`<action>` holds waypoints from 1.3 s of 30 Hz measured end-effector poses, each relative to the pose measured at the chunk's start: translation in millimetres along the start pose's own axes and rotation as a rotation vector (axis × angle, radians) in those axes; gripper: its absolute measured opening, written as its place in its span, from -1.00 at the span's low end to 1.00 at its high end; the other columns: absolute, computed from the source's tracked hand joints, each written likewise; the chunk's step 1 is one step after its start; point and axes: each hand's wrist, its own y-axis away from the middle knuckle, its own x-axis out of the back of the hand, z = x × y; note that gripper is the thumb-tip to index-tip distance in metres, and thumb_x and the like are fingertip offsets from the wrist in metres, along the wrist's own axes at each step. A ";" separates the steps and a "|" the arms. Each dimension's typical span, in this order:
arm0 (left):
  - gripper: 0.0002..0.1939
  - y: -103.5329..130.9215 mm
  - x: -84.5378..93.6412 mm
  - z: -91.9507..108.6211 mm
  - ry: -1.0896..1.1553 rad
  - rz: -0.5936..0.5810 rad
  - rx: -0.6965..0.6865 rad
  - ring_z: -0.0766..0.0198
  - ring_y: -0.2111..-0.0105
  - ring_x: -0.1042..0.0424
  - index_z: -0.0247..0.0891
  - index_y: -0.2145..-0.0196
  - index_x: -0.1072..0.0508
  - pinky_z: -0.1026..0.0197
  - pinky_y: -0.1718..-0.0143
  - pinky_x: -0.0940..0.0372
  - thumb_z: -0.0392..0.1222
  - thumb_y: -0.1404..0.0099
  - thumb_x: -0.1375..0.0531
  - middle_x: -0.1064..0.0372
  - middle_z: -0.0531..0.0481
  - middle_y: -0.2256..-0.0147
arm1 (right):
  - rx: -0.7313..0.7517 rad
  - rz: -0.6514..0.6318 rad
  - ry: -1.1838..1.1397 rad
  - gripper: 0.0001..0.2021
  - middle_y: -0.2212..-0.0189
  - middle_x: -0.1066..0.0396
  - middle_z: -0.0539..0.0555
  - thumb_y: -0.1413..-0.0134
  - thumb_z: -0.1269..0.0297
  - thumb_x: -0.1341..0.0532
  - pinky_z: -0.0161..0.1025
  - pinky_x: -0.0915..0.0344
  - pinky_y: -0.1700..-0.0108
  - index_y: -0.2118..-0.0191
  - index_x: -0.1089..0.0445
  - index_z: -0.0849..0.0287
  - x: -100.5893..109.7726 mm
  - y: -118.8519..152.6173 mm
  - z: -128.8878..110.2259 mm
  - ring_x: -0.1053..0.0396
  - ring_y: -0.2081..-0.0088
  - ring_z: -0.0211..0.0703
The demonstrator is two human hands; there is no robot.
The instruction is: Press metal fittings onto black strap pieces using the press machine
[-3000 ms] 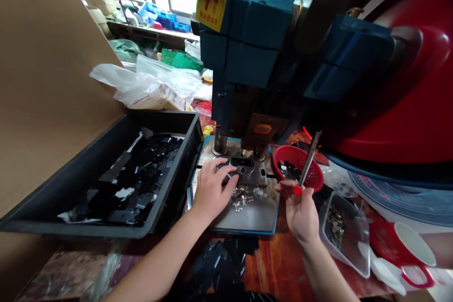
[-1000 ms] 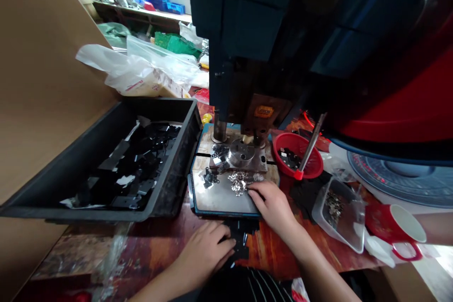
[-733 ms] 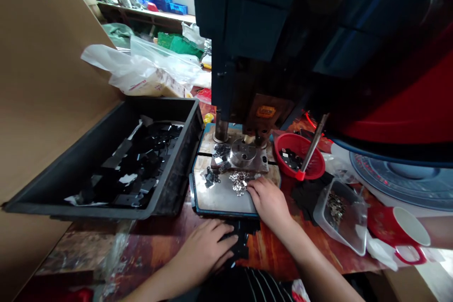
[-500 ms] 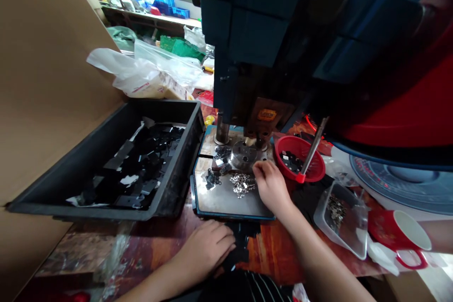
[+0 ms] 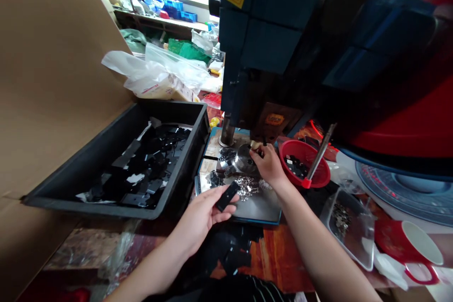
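Observation:
My left hand point(image 5: 207, 210) is closed on a flat black rectangular piece point(image 5: 227, 196), holding it over the front of the press's metal base plate point(image 5: 255, 211). My right hand point(image 5: 267, 163) reaches to the round steel die point(image 5: 245, 158) under the press head, its fingertips pinched at the die's right side. Whatever is between those fingertips is too small or hidden to name. Small shiny metal parts point(image 5: 247, 188) lie in a pile on the plate between my hands. Small dark pieces point(image 5: 215, 179) lie at the plate's left.
A black bin point(image 5: 152, 212) of black pieces stands at left beside cardboard point(image 5: 53, 66). The blue press point(image 5: 269, 37) rises ahead. To the right are a red basket point(image 5: 323, 177), a clear tray point(image 5: 368, 245) of metal parts and a red mug point(image 5: 392, 236).
My left hand has risen from the table edge and now holds a black piece. My right hand has moved from the metal parts up to the die. The view has shifted slightly.

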 end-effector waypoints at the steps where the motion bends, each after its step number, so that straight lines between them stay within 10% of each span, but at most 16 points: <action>1: -0.69 -0.2 -0.5 2.2 0.037 -0.016 0.011 0.34 0.40 -0.49 -0.36 0.11 -0.45 0.37 0.40 -0.38 -0.10 -0.27 -0.18 -0.51 -0.21 0.20 | -0.007 0.011 -0.026 -0.82 0.36 -0.30 0.09 -0.07 0.22 -0.12 -0.21 -0.24 0.20 0.35 -0.40 0.18 1.7 1.7 -0.5 -0.30 0.29 -0.12; 6: -0.70 -3.1 -0.2 3.6 0.136 -0.073 0.039 0.29 0.40 -0.51 -0.41 0.12 -0.45 0.33 0.39 -0.43 -0.12 -0.32 -0.11 -0.50 -0.27 0.20 | -0.025 0.094 -0.140 -0.79 0.33 -0.35 0.07 -0.16 0.20 -0.06 -0.24 -0.24 0.24 0.29 -0.40 0.15 13.8 30.7 -10.6 -0.31 0.30 -0.16; 15: -0.65 -3.2 -7.2 3.5 0.075 -0.095 0.062 0.32 0.36 -0.50 -0.36 0.03 -0.43 0.38 0.38 -0.39 -0.40 -0.19 -0.16 -0.50 -0.18 0.20 | -0.202 -0.158 -0.399 -0.75 0.26 -0.48 0.08 -0.18 0.17 -0.07 -0.20 -0.32 0.12 0.19 -0.43 0.13 16.3 89.6 -29.5 -0.41 0.19 -0.12; 20: -0.51 -0.7 -11.4 2.6 0.174 -0.156 0.113 0.48 0.63 -0.33 -0.29 -0.10 -0.31 0.45 0.58 -0.23 -0.38 -0.20 -0.13 -0.47 -0.05 0.45 | -0.040 -0.345 -0.525 -0.69 0.13 -0.44 0.09 -0.21 0.14 -0.06 -0.16 -0.28 0.01 0.03 -0.41 0.08 23.1 89.9 -34.0 -0.37 0.09 -0.13; 25: -0.58 -1.1 -15.4 -9.4 0.275 -0.272 0.190 0.53 0.72 -0.15 -0.24 -0.08 -0.33 0.47 0.66 -0.05 -0.29 -0.24 -0.10 -0.28 0.11 0.61 | -0.148 -0.314 -0.584 -0.65 0.48 -0.36 0.00 -0.17 0.00 -0.08 -0.32 -0.27 0.32 0.38 -0.41 0.17 13.3 93.3 -35.1 -0.33 0.40 -0.24; 31: -0.67 -4.8 -19.1 -16.6 -0.088 -0.121 -0.207 0.24 0.23 -0.38 -0.27 0.08 -0.45 0.23 0.19 -0.28 -0.09 -0.24 -0.17 -0.42 -0.06 0.26 | -0.271 -0.252 -0.418 -0.63 0.59 -0.28 -0.06 -0.11 -0.01 -0.12 -0.36 -0.17 0.43 0.52 -0.33 0.18 3.5 89.8 -37.7 -0.24 0.49 -0.27; 39: -0.49 -7.0 -19.9 -8.5 -0.257 -0.022 -0.304 0.34 0.38 -0.32 -0.18 -0.04 -0.36 0.27 0.30 -0.24 -0.25 -0.09 -0.23 -0.31 0.09 0.36 | -0.307 -0.271 -0.664 -0.68 0.56 -0.29 -0.06 -0.20 0.01 0.01 -0.31 -0.25 0.40 0.29 -0.29 0.15 3.4 99.0 -40.1 -0.26 0.51 -0.27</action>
